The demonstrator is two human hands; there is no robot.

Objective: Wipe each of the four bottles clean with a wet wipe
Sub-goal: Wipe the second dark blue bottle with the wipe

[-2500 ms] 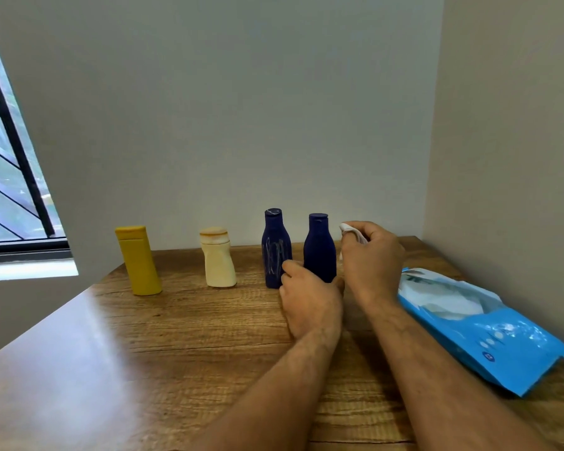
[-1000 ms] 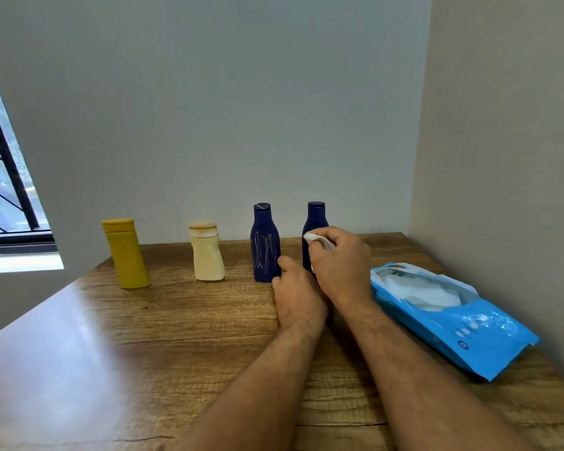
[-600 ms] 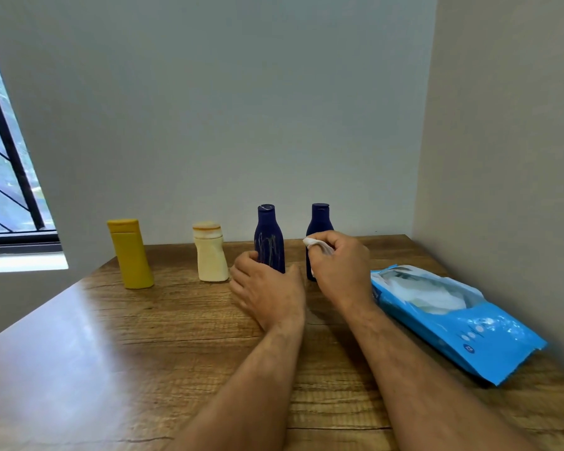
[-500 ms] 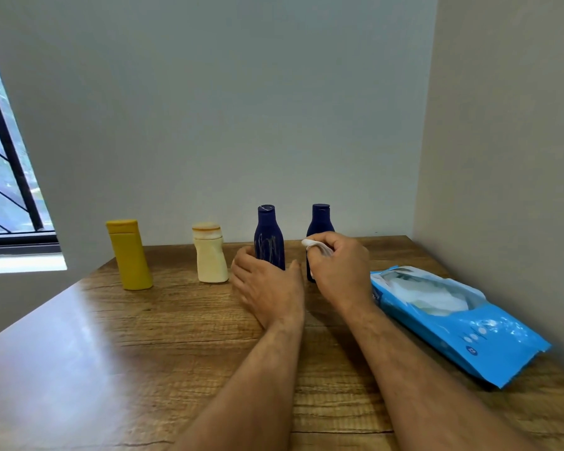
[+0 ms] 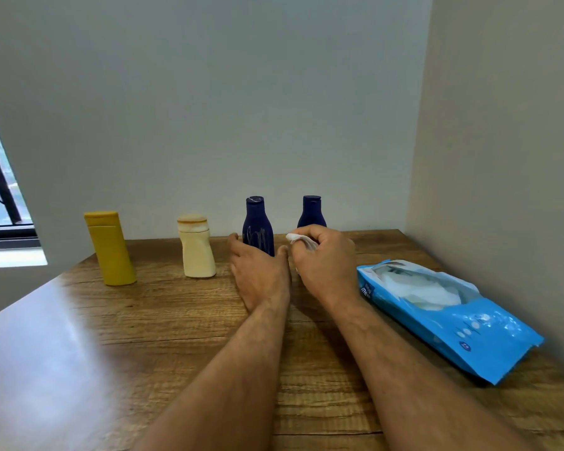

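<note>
White wet wipe [image 5: 302, 239] bunched in right hand [image 5: 326, 262], fingers curled tight around it. Left hand [image 5: 260, 275] wraps the base of the scribbled navy bottle [image 5: 257, 226], thumb and fingers either side. Second navy bottle [image 5: 311, 211] stands just behind the right hand.

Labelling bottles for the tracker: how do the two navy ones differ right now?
The left navy bottle shows pale scribble marks on its front; the right navy bottle shows none. The left hand grips the left navy bottle's base, while the right navy bottle stands behind the right hand, which holds the wet wipe. Same shape, colour, both upright.
</note>
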